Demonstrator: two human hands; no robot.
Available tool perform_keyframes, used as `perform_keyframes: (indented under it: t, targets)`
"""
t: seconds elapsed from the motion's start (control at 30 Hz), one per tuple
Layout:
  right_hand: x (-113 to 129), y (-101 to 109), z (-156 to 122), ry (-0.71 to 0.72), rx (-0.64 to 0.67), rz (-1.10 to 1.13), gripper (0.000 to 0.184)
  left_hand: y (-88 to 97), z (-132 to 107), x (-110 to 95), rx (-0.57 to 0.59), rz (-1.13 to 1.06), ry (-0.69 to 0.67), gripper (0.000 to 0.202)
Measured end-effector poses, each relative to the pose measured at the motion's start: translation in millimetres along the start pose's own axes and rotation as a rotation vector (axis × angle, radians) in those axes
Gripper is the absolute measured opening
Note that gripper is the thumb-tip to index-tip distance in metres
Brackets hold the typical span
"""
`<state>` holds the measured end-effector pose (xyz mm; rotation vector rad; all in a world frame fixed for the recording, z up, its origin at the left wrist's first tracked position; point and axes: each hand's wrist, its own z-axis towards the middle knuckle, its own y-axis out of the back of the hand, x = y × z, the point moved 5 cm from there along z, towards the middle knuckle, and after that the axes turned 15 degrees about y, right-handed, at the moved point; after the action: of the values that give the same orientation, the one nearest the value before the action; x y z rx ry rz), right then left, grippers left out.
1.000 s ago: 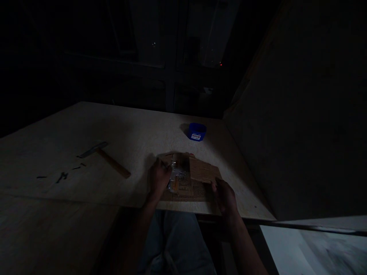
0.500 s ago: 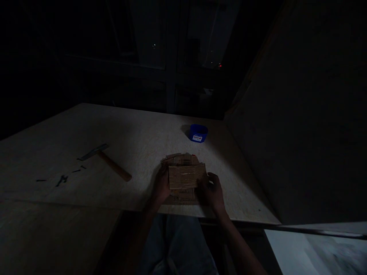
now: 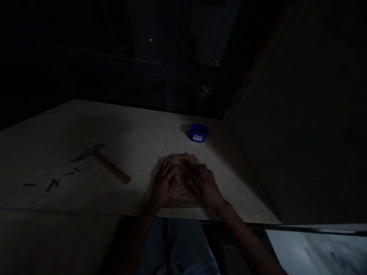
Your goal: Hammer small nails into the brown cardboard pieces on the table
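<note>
A stack of brown cardboard lies on the table near its front edge, dim in the low light. My left hand rests on its left side, fingers stretched out and the thumb apart. Over the middle and right of the cardboard is my right hand, its fingers smeared by motion, so their grip cannot be made out. The smaller cardboard piece seen before cannot be told apart under the hands.
To the left lies a hammer with a wooden handle, near several dark nails. A blue container with a white label stands beyond the cardboard. A panel rises along the right side of the table.
The smaller cardboard piece held up between both hands no longer shows separately. My left hand now lies flat on the stack; my right hand has moved left across it.
</note>
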<state>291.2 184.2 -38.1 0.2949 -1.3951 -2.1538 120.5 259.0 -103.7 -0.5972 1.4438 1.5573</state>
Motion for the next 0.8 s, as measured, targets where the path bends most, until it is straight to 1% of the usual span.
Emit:
perform_keyframes:
  t: [0.03,0.07,0.17,0.3,0.4,0.53,0.63,0.7,0.77,0.8]
  targets:
    - [0.9,-7.0,2.8,0.028,0.061,0.022,0.035,-1.7,0.4,1.3,0.002,0.029,-0.01,0.043]
    - [0.0,-14.0,4.3,0.026,0.11,0.036,0.034,-3.0,0.8,2.7,0.0,0.05,-0.015,0.043]
    - [-5.7,-28.6,6.2,-0.035,0.183,0.065,0.035,-5.8,1.2,5.6,0.004,0.094,-0.026,0.042]
    - [-7.4,-31.7,7.5,-0.069,0.212,0.074,0.036,-6.6,0.9,6.1,0.007,0.124,-0.037,0.044]
    - [-3.9,-32.4,3.3,-0.071,0.218,0.066,0.041,-7.0,0.6,6.4,0.001,0.135,-0.047,0.045]
    - [-0.8,-38.4,-6.3,-0.054,0.183,0.054,0.051,-9.8,1.2,9.7,0.006,0.159,-0.064,0.047]
    - [-5.0,-41.8,-8.1,-0.056,0.16,0.075,0.049,-9.3,1.5,10.7,-0.019,0.15,-0.072,0.049]
    - [-9.4,-43.3,-7.2,-0.061,0.18,0.104,0.048,-5.8,-0.1,6.8,-0.06,0.158,-0.096,0.047]
    - [-13.2,-45.4,-7.4,-0.063,0.224,0.121,0.051,-2.0,-4.5,-2.3,-0.087,0.207,-0.167,0.043]
    - [-14.4,-46.9,-8.3,-0.057,0.25,0.126,0.053,-1.1,-7.6,-7.8,-0.083,0.245,-0.215,0.041]
